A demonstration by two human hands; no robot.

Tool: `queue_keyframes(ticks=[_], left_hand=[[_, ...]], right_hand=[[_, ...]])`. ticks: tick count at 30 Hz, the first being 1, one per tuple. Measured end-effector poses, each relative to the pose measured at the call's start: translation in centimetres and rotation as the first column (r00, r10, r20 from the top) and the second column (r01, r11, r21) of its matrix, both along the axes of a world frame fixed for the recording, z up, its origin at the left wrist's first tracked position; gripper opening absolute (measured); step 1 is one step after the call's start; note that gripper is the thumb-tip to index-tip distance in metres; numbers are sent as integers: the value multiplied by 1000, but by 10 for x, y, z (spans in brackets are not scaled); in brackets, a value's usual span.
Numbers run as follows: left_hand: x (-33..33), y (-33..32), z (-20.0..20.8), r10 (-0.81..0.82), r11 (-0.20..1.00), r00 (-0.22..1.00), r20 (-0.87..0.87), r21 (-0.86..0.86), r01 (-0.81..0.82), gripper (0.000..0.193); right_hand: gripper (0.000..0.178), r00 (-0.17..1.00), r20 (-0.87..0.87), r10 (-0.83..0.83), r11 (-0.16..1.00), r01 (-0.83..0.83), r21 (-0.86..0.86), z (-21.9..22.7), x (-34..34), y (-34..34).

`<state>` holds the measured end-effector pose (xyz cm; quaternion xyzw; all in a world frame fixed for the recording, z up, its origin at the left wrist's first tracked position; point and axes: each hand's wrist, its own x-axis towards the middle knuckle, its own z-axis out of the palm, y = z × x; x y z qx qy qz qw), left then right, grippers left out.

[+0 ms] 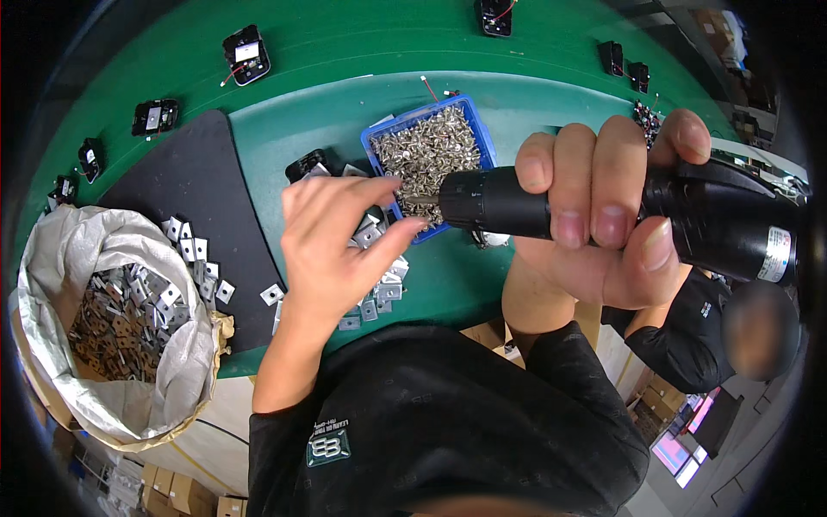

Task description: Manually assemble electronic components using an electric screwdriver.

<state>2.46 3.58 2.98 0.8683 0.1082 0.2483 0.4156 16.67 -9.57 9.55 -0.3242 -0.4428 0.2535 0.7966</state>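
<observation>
My right hand (pixel 594 198) is wrapped round a black electric screwdriver (pixel 495 202), held level with its bit (pixel 420 200) pointing left. Close to the bit's tip is my left hand (pixel 332 233), thumb and index finger apart on either side of it. No object shows clearly between those fingertips. Beneath the bit stands a blue tray (pixel 484 129) filled with small silver screws (pixel 431 146). Several square metal plates with holes (pixel 388 291) lie under and beside my left hand. A black plastic housing (pixel 306 164) sits partly hidden behind that hand.
At left, a large white sack (pixel 52 284) holds many metal plates, next to a black mat (pixel 198 172). Several black housings, one being a housing with wires (pixel 246 53), are spaced along the green far strip (pixel 362 43). Another person (pixel 689 336) is at the right.
</observation>
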Motion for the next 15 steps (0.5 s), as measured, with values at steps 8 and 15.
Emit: queue_keyframes(ticks=[8,15], left_hand=[[5,-10,-3,-19,991,997,76,-133,29,17],[-12,-15,-5,-65,804,972,225,-565,185,19]], right_hand=[[44,1000,2,-15,999,15,-37,13,-2,-10],[41,988,-156,8,998,2,61,22,-13,-10]])
